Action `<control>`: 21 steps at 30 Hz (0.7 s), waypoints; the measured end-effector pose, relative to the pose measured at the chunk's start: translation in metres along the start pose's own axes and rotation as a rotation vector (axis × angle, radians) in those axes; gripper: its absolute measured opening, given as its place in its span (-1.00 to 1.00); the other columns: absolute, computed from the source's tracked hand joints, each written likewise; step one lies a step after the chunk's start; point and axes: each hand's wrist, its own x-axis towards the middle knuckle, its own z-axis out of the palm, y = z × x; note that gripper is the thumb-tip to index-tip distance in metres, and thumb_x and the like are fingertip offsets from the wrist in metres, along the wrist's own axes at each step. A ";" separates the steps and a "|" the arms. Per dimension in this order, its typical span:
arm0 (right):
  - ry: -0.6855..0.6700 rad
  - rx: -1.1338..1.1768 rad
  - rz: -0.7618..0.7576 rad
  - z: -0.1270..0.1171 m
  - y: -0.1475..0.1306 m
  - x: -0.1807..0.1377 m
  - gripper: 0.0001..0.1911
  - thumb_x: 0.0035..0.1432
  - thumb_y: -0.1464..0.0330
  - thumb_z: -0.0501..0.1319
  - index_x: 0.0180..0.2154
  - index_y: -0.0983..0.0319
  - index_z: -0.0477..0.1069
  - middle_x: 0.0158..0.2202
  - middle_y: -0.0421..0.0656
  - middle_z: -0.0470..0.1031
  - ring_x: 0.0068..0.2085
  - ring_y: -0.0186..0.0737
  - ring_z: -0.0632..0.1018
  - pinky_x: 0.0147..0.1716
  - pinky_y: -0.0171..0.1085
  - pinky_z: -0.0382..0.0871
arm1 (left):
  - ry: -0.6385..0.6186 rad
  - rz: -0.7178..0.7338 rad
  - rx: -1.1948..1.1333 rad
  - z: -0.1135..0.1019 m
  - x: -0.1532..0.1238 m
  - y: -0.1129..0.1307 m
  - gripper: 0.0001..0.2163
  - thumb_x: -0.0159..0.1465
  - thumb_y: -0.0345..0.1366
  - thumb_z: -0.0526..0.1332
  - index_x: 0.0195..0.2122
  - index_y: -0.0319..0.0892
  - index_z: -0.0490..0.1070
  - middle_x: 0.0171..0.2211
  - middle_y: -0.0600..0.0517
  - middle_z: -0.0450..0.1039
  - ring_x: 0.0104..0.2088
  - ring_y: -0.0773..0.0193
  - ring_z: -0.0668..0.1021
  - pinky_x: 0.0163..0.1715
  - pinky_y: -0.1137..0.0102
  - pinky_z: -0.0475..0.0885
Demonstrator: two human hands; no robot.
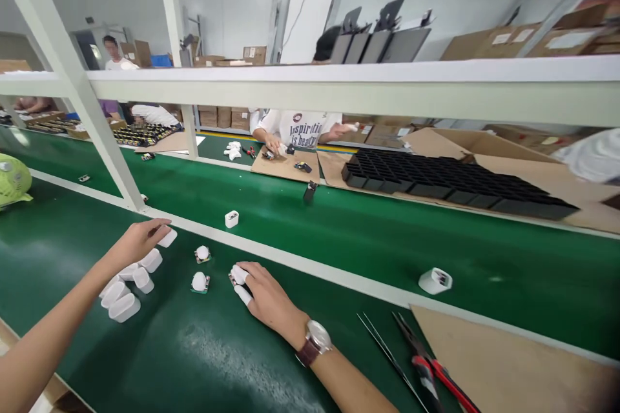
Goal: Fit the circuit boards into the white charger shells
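My left hand (140,242) reaches over the green work surface, its fingers closed on the edge of a white oval plastic housing (168,238). Just below it lie several more white housings (124,307) in a loose cluster. My right hand (271,303), with white finger cots on thumb and forefinger and a watch at the wrist, pinches a small circuit board (232,279), mostly hidden by the fingers. Between the hands rest two small circuit boards with white domes, an upper dome board (202,253) and a lower dome board (200,282).
Red-handled pliers (426,361) and tweezers (387,352) lie at right beside a cardboard sheet (508,361). On the green belt stand a white housing (232,219) and another housing (435,281). Black trays (455,184) and a co-worker (303,129) are across. A shelf beam (339,91) spans overhead.
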 end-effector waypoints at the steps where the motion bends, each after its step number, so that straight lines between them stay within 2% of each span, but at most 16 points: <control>1: 0.005 -0.027 0.026 -0.009 -0.003 -0.020 -0.68 0.42 0.46 0.15 0.16 0.26 0.39 0.13 0.07 0.51 0.08 0.02 0.56 0.11 0.08 0.54 | -0.017 0.048 -0.030 0.002 -0.008 0.016 -0.41 0.42 0.21 0.03 0.18 -0.10 0.52 0.00 -0.05 0.65 -0.13 -0.01 0.65 -0.06 0.26 0.51; 3: 0.022 -0.134 0.081 -0.024 -0.010 -0.058 -0.65 0.44 0.45 0.12 0.21 0.27 0.35 0.13 0.11 0.49 0.07 0.07 0.55 0.06 0.13 0.56 | -0.083 0.192 -0.072 0.012 -0.025 0.051 -0.51 0.46 0.15 0.05 0.16 -0.03 0.54 0.08 0.00 0.62 -0.02 0.00 0.63 0.02 0.27 0.50; 5: 0.031 -0.264 0.129 -0.034 -0.018 -0.085 -0.65 0.45 0.46 0.09 0.21 0.29 0.35 0.21 0.19 0.41 0.14 0.16 0.51 0.06 0.20 0.55 | -0.162 0.368 -0.080 0.035 -0.037 0.084 -0.58 0.50 0.05 0.06 0.16 -0.03 0.53 0.11 0.00 0.59 0.08 0.01 0.60 0.13 0.24 0.47; 7: 0.022 -0.325 0.163 -0.038 -0.023 -0.097 -0.63 0.44 0.46 0.08 0.22 0.30 0.34 0.28 0.24 0.34 0.22 0.22 0.45 0.09 0.24 0.51 | -0.227 0.539 -0.068 0.069 -0.045 0.113 -0.64 0.54 -0.08 0.04 0.13 -0.10 0.53 0.07 -0.06 0.60 0.09 0.02 0.60 0.15 0.20 0.48; 10: 0.003 -0.258 0.186 -0.043 -0.025 -0.097 -0.53 0.42 0.51 0.08 0.31 0.27 0.26 0.25 0.18 0.38 0.24 0.15 0.43 0.12 0.19 0.49 | -0.260 0.715 -0.040 0.122 -0.049 0.141 -0.66 0.56 -0.25 -0.02 0.01 -0.18 0.56 -0.06 -0.15 0.62 -0.04 0.04 0.63 0.02 0.15 0.57; 12: 0.005 -0.192 0.187 -0.047 -0.024 -0.094 -0.45 0.40 0.54 0.08 0.37 0.20 0.19 0.21 0.13 0.42 0.20 0.10 0.46 0.09 0.15 0.50 | -0.226 0.738 -0.052 0.146 -0.050 0.145 -0.69 0.56 -0.23 0.02 0.01 -0.19 0.56 -0.06 -0.17 0.61 -0.03 0.00 0.63 0.01 0.09 0.58; 14: 0.023 -0.145 0.193 -0.051 -0.022 -0.092 -0.39 0.41 0.54 0.08 0.41 0.16 0.12 0.17 0.09 0.46 0.14 0.07 0.49 0.03 0.11 0.53 | -0.197 0.677 -0.118 0.154 -0.051 0.140 -0.67 0.49 -0.11 0.18 0.15 -0.17 0.49 0.05 -0.19 0.57 0.06 -0.06 0.59 0.05 0.02 0.57; 16: 0.051 -0.118 0.202 -0.053 -0.019 -0.093 -0.37 0.42 0.50 0.10 0.44 0.17 0.05 0.14 0.08 0.49 0.10 0.05 0.52 0.00 0.09 0.54 | -0.225 0.587 -0.231 0.150 -0.052 0.128 -0.40 0.32 0.01 0.38 0.32 -0.08 0.34 0.20 -0.20 0.46 0.15 -0.09 0.54 0.07 0.01 0.56; 18: 0.071 -0.099 0.186 -0.053 -0.015 -0.094 -0.38 0.43 0.47 0.11 0.44 0.18 0.04 0.15 0.08 0.49 0.12 0.05 0.51 0.01 0.09 0.55 | -0.286 0.515 -0.356 0.145 -0.054 0.116 -0.15 0.17 0.01 0.51 0.42 0.04 0.18 0.30 -0.20 0.35 0.21 -0.10 0.50 0.10 0.03 0.54; 19: 0.076 -0.089 0.169 -0.052 -0.014 -0.095 -0.40 0.43 0.47 0.11 0.42 0.17 0.07 0.15 0.08 0.49 0.13 0.05 0.50 0.02 0.08 0.55 | -0.321 0.495 -0.406 0.144 -0.055 0.111 -0.08 0.13 -0.02 0.54 0.45 0.07 0.12 0.33 -0.19 0.32 0.25 -0.10 0.47 0.15 0.02 0.51; 21: 0.090 -0.056 0.142 -0.052 -0.013 -0.095 -0.46 0.43 0.47 0.13 0.37 0.16 0.16 0.13 0.05 0.50 0.13 0.04 0.50 0.02 0.07 0.55 | -0.380 0.465 -0.457 0.147 -0.058 0.104 -0.07 0.18 -0.10 0.52 0.49 0.10 0.03 0.35 -0.18 0.31 0.30 -0.10 0.42 0.26 -0.04 0.41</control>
